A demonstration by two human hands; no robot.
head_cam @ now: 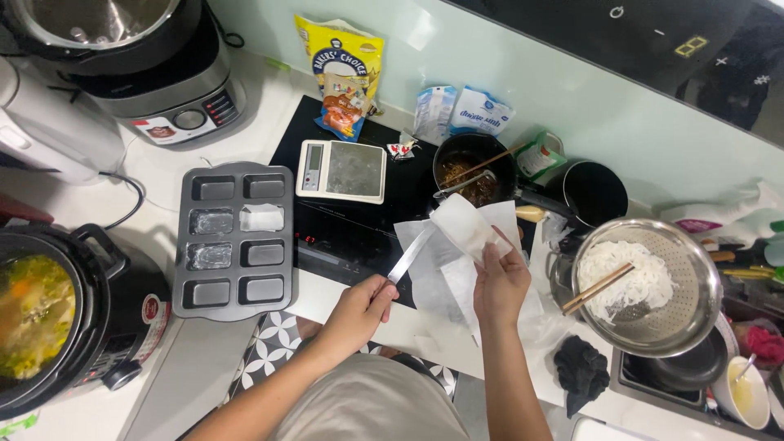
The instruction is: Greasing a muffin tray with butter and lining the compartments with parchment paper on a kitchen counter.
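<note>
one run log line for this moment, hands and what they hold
left hand: grips knife | right hand: holds white paper | knife blade at paper edge | nearby: loaf mould tray, colander of noodles

This is a home kitchen. A black induction hob (359, 237) sits in a pale counter (204, 359), with a small pan (474, 167) of dark food on it. A cooker full of soup (37, 314) stands at the left, a kitchen scale (341, 170) and a loaf-mould tray (234, 238) lie nearby, and a metal colander (653, 286) holds white noodles (chopsticks resting across them).
</note>
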